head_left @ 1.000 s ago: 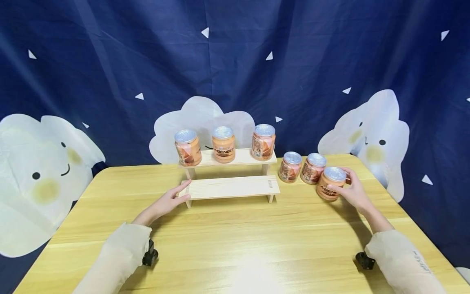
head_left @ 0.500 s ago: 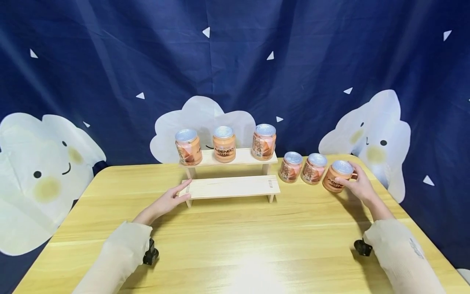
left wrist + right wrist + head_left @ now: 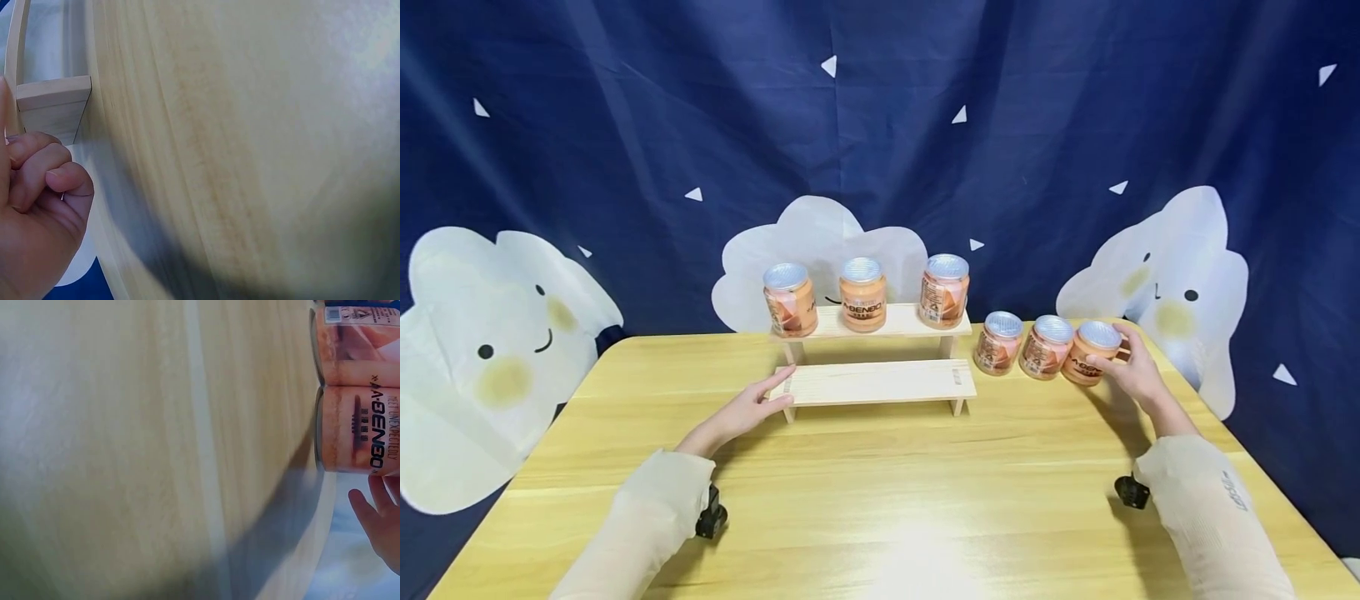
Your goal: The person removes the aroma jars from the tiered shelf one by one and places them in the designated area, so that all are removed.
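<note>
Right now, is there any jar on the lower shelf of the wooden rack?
No, the lower shelf is bare in the head view; three orange jars stand on the upper shelf.

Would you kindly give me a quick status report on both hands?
Left hand rests on lower shelf end. Right hand grips tilted orange jar, touching next jar. Shelf bare, nothing blocking.

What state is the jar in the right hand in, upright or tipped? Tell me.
Tipped. The jar leans left toward its neighbour jar, its silver lid facing up and right, with the right hand gripping it.
</note>
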`<move>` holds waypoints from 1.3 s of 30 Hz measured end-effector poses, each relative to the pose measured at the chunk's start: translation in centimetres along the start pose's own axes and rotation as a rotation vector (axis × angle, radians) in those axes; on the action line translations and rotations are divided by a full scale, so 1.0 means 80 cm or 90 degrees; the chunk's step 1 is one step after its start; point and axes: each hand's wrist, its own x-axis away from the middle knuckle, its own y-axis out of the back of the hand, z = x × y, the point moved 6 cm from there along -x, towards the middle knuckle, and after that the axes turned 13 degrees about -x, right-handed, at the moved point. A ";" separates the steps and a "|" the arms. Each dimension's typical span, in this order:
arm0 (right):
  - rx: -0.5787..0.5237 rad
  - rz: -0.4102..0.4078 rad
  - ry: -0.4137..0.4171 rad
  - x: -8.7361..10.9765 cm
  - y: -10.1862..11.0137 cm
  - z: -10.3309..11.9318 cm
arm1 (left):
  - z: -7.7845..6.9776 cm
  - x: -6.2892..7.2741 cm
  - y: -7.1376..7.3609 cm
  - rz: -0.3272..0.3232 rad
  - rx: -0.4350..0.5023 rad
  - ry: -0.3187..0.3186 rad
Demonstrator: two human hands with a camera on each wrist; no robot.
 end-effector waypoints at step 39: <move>-0.062 -0.068 0.133 -0.020 -0.033 0.107 | 0.000 0.001 -0.001 0.000 -0.008 -0.001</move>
